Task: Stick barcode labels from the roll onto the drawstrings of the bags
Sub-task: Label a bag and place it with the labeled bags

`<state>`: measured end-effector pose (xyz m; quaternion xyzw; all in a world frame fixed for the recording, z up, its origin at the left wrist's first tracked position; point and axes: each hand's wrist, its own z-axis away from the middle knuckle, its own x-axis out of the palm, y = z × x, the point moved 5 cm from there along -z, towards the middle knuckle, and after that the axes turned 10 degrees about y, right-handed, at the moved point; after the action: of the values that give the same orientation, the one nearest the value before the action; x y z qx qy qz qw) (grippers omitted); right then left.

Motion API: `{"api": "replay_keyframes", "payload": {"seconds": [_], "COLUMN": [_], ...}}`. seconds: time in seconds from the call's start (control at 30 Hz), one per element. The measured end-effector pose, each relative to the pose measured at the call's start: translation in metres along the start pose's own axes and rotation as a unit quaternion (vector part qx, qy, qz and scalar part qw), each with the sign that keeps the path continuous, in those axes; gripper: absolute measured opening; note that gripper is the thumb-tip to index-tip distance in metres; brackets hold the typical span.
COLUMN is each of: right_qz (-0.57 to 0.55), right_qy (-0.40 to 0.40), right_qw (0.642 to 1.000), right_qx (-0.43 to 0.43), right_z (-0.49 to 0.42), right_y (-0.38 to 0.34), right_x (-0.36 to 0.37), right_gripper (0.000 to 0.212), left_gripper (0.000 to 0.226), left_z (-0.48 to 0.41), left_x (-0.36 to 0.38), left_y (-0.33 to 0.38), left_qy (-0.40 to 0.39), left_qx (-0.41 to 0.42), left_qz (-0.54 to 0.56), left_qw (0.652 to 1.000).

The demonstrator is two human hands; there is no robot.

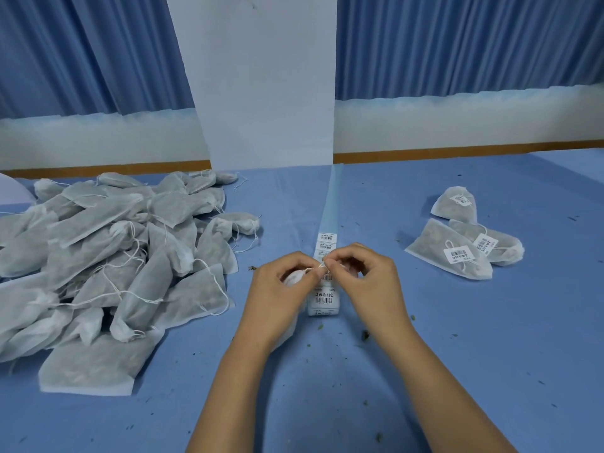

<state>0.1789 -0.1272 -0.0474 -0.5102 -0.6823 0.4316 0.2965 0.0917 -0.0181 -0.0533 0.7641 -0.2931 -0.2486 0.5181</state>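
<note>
A: So why are both hands bunched up right over the strip of labels (324,301)?

B: Judging by the layout, it saves travel. The left hand (277,289) is curled round one bag (292,278), its gathered top poking out by the thumb. The right hand (366,273) pinches that bag's drawstring (319,266) between thumb and forefinger, holding it up just above the printed labels.

A: Is a label on the string yet?

B: I can't tell, because the fingertips cover that spot. My guess is the string is being lined up so a label can fold around it.

A: And the strip itself?

B: It lies flat on the blue table (490,338), running straight away from the person. The labels sit at the near end, under and beside the hands, with bare backing (331,197) beyond them, which suggests labels have been taken from the far end inward.

A: Two heaps, then?

B: Yes. The unlabelled pile (108,256) sits on the left with loose strings trailing, within the left hand's reach. The three finished bags (457,253) lie well apart on the right, each with a barcode tag on its string. It reads as left to right, in and out, and most of the job is still ahead.
</note>
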Motion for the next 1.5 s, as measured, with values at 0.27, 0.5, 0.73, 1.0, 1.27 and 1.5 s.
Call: {"api": "replay_keyframes", "payload": {"seconds": [0.27, 0.5, 0.73, 1.0, 1.27, 1.5], "right_qz": [-0.065, -0.075, 0.006, 0.035, 0.078, 0.102], "right_qy": [-0.001, -0.021, -0.04, -0.032, -0.001, 0.05], "right_qw": [0.996, 0.992, 0.999, 0.998, 0.985, 0.944], "right_qx": [0.068, 0.103, 0.017, -0.051, -0.154, -0.311], "right_z": [0.0, 0.001, 0.003, 0.004, 0.004, 0.012], "right_y": [0.004, 0.006, -0.003, -0.011, -0.016, -0.029], "right_x": [0.0, 0.003, 0.002, 0.002, -0.002, -0.005], "right_gripper": [0.018, 0.01, 0.015, 0.016, 0.005, 0.006], "left_gripper": [0.015, 0.018, 0.018, 0.02, 0.019, 0.025], "left_z": [-0.001, -0.001, -0.002, -0.002, 0.002, 0.001], "left_x": [0.0, -0.003, -0.006, -0.002, 0.0, -0.002], "left_y": [-0.003, -0.002, -0.003, -0.003, 0.001, 0.0], "left_qy": [0.04, 0.08, 0.097, 0.059, 0.05, 0.035], "left_qx": [-0.012, -0.004, 0.008, -0.037, -0.133, -0.117], "left_qz": [0.009, 0.035, 0.028, 0.057, 0.163, 0.104], "left_qw": [0.999, 0.996, 0.995, 0.996, 0.976, 0.987]}}
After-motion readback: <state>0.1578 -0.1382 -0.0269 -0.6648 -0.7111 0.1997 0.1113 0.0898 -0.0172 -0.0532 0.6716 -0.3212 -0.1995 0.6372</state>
